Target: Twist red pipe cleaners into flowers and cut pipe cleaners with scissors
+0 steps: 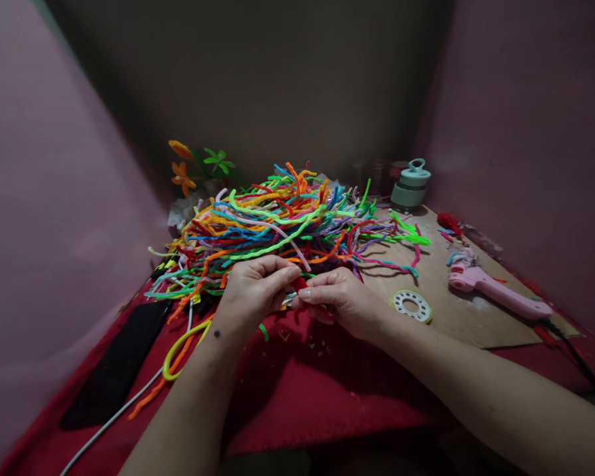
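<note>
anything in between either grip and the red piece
Nothing visible: the left grip and right grip both hold the red piece directly. The colorful pile lies beyond them, not in between.

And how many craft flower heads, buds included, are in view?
3, at back left: the green flower, the orange flower, and above it a narrow orange bud. Others may hide behind the pile of fuzzy stems.
</note>
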Motion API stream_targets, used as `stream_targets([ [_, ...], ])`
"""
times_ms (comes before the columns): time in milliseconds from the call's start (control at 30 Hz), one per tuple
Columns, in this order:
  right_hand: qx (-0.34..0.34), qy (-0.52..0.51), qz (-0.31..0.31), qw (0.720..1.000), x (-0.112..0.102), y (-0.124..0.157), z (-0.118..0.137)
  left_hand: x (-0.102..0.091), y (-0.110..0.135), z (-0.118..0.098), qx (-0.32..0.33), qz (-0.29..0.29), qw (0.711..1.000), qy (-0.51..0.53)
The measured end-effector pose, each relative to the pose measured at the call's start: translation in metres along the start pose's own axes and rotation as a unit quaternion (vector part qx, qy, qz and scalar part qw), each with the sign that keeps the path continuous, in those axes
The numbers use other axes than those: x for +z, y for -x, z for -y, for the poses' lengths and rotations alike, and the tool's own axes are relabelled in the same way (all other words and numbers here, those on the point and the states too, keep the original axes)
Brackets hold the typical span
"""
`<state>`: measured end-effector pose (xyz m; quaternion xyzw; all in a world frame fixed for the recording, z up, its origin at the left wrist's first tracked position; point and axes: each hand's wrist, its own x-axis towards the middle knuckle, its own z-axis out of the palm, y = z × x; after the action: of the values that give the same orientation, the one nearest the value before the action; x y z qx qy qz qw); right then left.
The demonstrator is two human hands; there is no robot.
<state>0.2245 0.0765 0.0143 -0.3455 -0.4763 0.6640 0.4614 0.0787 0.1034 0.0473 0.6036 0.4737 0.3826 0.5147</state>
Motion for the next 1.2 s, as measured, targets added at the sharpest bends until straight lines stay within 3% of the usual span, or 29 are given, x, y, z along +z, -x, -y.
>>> stream_targets([
  [200, -0.016, 0.042, -0.011, 0.999, 0.001, 0.0, -0.001, -0.003, -0.002, 0.008, -0.028, 0.076, 0.994, 0.068],
  [567, -0.027, 0.073, -0.026, 0.997, 0.002, 0.0, -0.002, 0.001, -0.002, 0.006, -0.027, 0.053, 0.998, -0.006],
  [700, -0.021, 0.063, -0.035, 0.997, 0.004, 0.0, -0.002, 0.006, -0.001, 0.006, -0.012, 0.007, 0.999, -0.039],
  [867, -0.014, 0.052, -0.025, 0.998, 0.005, 0.001, 0.0, 0.006, -0.001, 0.004, -0.038, 0.003, 0.999, 0.02],
  [1033, -0.002, 0.08, -0.028, 0.996, 0.003, 0.0, -0.002, -0.006, -0.006, 0.005, -0.027, -0.043, 0.997, 0.06],
  [1100, -0.008, 0.09, -0.046, 0.995, 0.003, 0.0, -0.002, -0.009, -0.008, 0.007, -0.028, -0.042, 0.995, 0.08],
  [1200, -0.025, 0.104, -0.069, 0.992, 0.003, -0.001, -0.002, -0.008, -0.008, 0.009, -0.044, 0.007, 0.997, 0.062],
])
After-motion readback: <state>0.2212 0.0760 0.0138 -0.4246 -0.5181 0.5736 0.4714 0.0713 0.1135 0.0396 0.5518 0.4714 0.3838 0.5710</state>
